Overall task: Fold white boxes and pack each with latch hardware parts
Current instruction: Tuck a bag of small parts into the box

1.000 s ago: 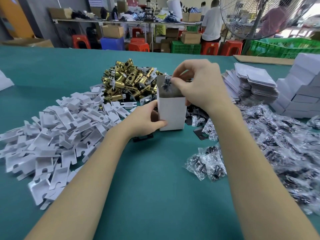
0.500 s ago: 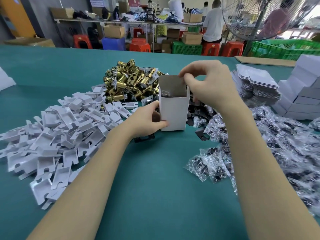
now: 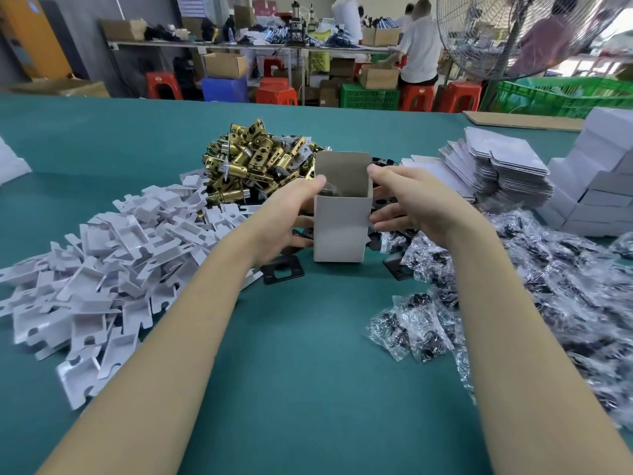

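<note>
A white box [image 3: 339, 228] stands upright on the green surface [image 3: 308, 371] at the centre of the frame, its top open and its lid flap raised at the far side. Dark parts are seen inside the opening, too blurred to identify. The left hand [image 3: 291, 217] is placed against the left wall of the box, fingers extended, thumb near the upper rim; its grip is wide and nothing is held. The right hand [image 3: 411, 204] is placed just beside the right wall, fingers spread and relaxed; whether it touches the box cannot be told. White inserts [image 3: 102, 269] are heaped at the left, brass latches [image 3: 253, 162] behind the box, bagged screws [image 3: 548, 296] at the right, flat boxes [image 3: 507, 166] at the upper right. A black plate [image 3: 282, 274] lies just left of the box base.
</note>
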Demonstrator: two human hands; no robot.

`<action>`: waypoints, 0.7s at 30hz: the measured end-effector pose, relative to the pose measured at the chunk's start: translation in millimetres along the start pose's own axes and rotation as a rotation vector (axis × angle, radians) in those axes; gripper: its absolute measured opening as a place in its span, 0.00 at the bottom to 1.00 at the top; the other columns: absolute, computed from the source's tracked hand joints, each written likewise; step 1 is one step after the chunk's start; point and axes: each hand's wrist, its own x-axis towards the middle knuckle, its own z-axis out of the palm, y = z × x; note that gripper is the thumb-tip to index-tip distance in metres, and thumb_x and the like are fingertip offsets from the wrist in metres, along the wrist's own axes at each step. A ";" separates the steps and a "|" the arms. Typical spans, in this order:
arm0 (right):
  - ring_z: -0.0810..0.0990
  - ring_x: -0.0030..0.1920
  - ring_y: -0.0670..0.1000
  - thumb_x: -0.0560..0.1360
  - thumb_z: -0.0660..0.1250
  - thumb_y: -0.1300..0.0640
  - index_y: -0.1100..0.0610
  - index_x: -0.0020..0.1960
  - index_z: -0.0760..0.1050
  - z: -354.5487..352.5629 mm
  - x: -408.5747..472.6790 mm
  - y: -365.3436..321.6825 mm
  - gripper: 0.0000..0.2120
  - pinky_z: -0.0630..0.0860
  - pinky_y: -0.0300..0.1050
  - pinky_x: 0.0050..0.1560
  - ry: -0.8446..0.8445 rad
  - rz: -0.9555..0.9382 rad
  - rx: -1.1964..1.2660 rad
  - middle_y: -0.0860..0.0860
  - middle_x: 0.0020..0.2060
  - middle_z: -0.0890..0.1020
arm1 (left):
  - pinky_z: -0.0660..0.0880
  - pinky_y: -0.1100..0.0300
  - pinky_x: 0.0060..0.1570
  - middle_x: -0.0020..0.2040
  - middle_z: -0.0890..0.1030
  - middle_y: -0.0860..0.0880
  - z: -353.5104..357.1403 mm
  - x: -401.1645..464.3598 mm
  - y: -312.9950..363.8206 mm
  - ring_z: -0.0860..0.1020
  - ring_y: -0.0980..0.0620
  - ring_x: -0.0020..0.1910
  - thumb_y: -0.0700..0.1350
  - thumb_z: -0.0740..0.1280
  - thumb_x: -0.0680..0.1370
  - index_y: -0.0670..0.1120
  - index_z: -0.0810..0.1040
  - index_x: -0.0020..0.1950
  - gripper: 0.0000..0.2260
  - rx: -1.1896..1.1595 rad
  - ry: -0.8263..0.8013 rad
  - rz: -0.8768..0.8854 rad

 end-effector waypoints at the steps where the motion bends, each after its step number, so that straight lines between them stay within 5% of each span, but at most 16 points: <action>1: 0.83 0.31 0.48 0.84 0.62 0.45 0.54 0.60 0.80 0.5 0.0 -0.3 0.15 0.81 0.41 0.36 0.000 -0.002 0.007 0.55 0.53 0.83 | 0.79 0.45 0.57 0.56 0.83 0.50 3.2 0.4 3.1 0.81 0.49 0.52 0.58 0.59 0.85 0.51 0.77 0.65 0.15 -0.033 0.029 -0.028; 7: 0.83 0.30 0.49 0.84 0.62 0.46 0.51 0.53 0.81 2.3 -1.6 -1.7 0.12 0.81 0.41 0.34 -0.004 -0.010 0.024 0.50 0.44 0.85 | 0.77 0.49 0.50 0.52 0.79 0.50 25.8 6.6 7.6 0.79 0.49 0.49 0.54 0.63 0.81 0.51 0.78 0.54 0.09 -0.009 0.254 -0.068; 11: 0.84 0.32 0.48 0.84 0.62 0.45 0.50 0.55 0.81 2.0 -1.0 -1.2 0.12 0.81 0.41 0.35 -0.035 -0.031 0.000 0.52 0.49 0.85 | 0.76 0.56 0.40 0.44 0.78 0.52 32.9 8.6 5.4 0.77 0.52 0.43 0.47 0.62 0.81 0.49 0.75 0.51 0.04 -0.039 0.339 -0.052; 14: 0.84 0.33 0.48 0.84 0.62 0.45 0.50 0.56 0.80 2.4 -0.8 -1.4 0.13 0.82 0.41 0.36 -0.057 -0.037 -0.008 0.52 0.49 0.86 | 0.77 0.55 0.42 0.45 0.77 0.51 34.0 7.9 5.5 0.77 0.52 0.44 0.44 0.62 0.80 0.50 0.74 0.50 0.03 -0.070 0.346 -0.080; 21: 0.85 0.33 0.49 0.84 0.61 0.44 0.51 0.58 0.81 5.6 0.7 -1.7 0.15 0.82 0.41 0.36 -0.102 -0.052 0.003 0.45 0.40 0.87 | 0.77 0.53 0.44 0.52 0.79 0.49 31.3 4.2 7.8 0.77 0.50 0.49 0.39 0.59 0.80 0.52 0.76 0.64 0.16 -0.145 0.313 -0.101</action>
